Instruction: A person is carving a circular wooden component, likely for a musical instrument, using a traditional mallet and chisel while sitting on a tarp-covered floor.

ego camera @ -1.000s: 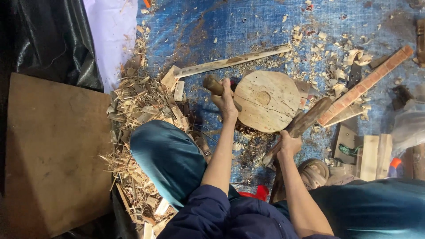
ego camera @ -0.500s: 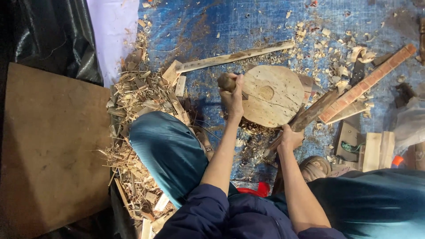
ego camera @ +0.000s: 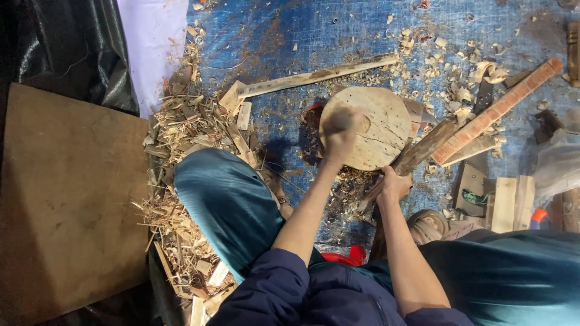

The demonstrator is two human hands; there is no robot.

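A round wooden disc (ego camera: 380,124) lies on the blue tarp (ego camera: 272,36) in front of my knees. My left hand (ego camera: 339,131) is blurred over the disc's left part, fist closed around a brown wooden tool that the blur mostly hides. My right hand (ego camera: 393,184) is just below the disc's lower right edge. It grips a dark wooden stick (ego camera: 426,145) that slants up to the right against the disc's rim.
A long pale slat (ego camera: 314,75) lies behind the disc and a red-brown bar (ego camera: 498,111) slants at the right. Wood shavings and offcuts (ego camera: 181,133) pile up at the left beside a brown board (ego camera: 66,199). Pale blocks (ego camera: 513,202) sit at the right.
My left hand has swung right with the wooden tool, from the disc's left edge to over its face. My right hand keeps its hold on the stick.
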